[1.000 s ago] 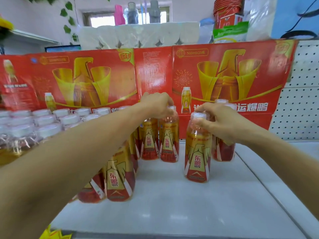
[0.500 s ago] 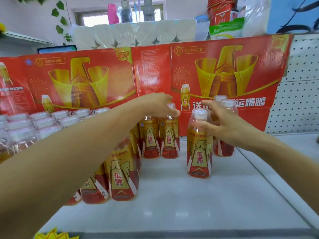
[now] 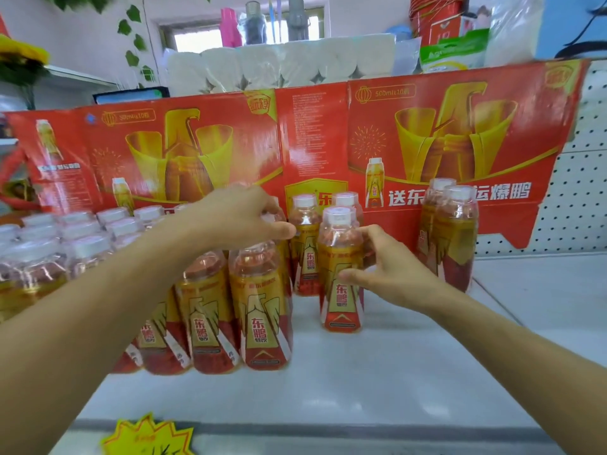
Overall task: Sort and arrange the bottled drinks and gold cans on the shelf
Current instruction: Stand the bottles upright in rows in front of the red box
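Curling around an upright energy-drink bottle (image 3: 341,274), the right hand (image 3: 391,274) grips its label from the right, thumb in front. The left hand (image 3: 239,218) clasps a bottle top in the packed rows (image 3: 210,310) just left. Two more bottles (image 3: 450,238) stand apart on the shelf (image 3: 361,382), rightward.

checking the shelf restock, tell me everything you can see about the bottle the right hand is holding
The bottle is clear plastic with a white cap, amber drink inside and a red-and-gold label bearing Chinese characters. It stands upright on the white shelf, apart from the rows to its left. The right hand grips its upper body from the right side.
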Available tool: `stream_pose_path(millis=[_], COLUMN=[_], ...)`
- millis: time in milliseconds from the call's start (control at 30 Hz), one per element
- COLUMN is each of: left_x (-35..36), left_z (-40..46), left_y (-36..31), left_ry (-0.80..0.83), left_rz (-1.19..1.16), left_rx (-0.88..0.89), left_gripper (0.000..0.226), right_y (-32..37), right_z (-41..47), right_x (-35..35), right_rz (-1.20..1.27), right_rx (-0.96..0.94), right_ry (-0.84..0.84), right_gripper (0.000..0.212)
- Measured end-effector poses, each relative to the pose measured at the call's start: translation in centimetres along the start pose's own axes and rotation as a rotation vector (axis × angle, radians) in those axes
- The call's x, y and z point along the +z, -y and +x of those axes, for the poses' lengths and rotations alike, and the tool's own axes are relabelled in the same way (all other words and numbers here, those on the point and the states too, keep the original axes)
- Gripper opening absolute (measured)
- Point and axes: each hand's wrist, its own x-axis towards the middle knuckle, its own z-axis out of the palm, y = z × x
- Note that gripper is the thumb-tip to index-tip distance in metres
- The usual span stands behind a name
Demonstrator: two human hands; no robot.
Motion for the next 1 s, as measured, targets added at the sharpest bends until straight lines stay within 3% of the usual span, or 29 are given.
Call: stream_pose_path(millis=[200, 600, 667, 767, 833, 900, 1000], left_x=[0.3, 1.0, 1.7, 2.8, 3.0, 3.1, 3.6], left_z=[-0.3, -0.8, -1.1, -1.5, -1.5, -1.4, -1.4], left_y=[0.4, 0.3, 0.4, 0.6, 0.6, 0.6, 0.7], left_ry=[-0.044, -0.088, -0.108, -0.145, -0.155, -0.158, -0.226], left_rz=[-0.021, 0.01, 0.01, 0.077, 0.093, 0.095, 0.109], left_rx=[0.02, 0.018, 0.007, -0.001, -0.008, -0.008, 0.009], left_gripper=[0.04, 0.044, 0.049, 0.066, 0.072, 0.072, 0.066], right_y=[1.4, 1.3, 0.5, -2.3, -4.7, -7.0, -9.9], right_z=[1.9, 2.2, 1.8, 1.0, 0.6, 0.5, 1.1], right_x=[3.0, 3.8, 2.9, 0.0, -2.5, -4.4, -5.8], right_rz=[0.045, 0.041, -0.01, -0.152, -0.221, -0.226, -0.127], right_rx=[-0.026, 0.012, -0.047, -0.116, -0.044, 0.086, 0.289], right_ry=[0.049, 0.089, -0.089, -0.614, -0.872, -0.947, -0.801], right_gripper=[0.056, 0.065, 0.06, 0.048, 0.055, 0.07, 0.096])
